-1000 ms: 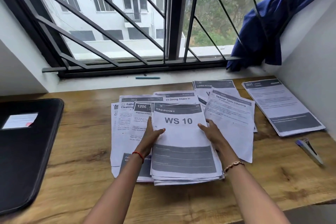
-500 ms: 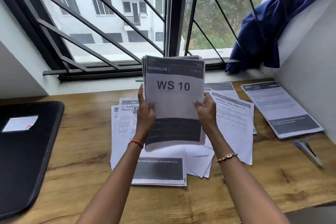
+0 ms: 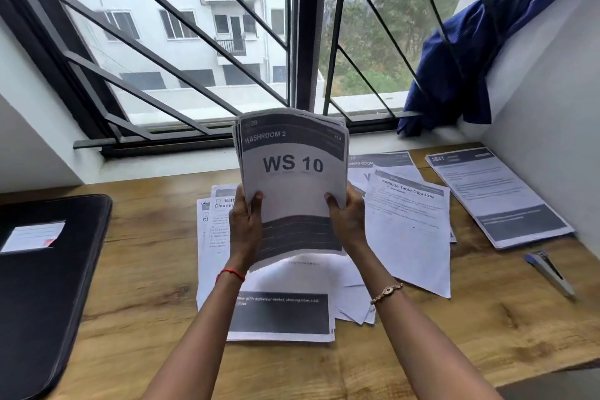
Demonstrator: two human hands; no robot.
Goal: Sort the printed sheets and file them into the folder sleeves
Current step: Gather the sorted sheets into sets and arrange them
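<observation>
Left hand [image 3: 246,224] and right hand [image 3: 349,221] grip the WS 10 stack [image 3: 292,178] by its side edges. It was lifted off the tabletop [image 3: 146,269] a second ago and now stands upright, likely for squaring; the folder [image 3: 42,286] lies unopened at left.

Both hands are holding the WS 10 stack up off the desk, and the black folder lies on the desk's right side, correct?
No: the head view shows the black folder on the left side of the desk. The left hand and right hand do hold the WS 10 stack up off the desk.
</observation>
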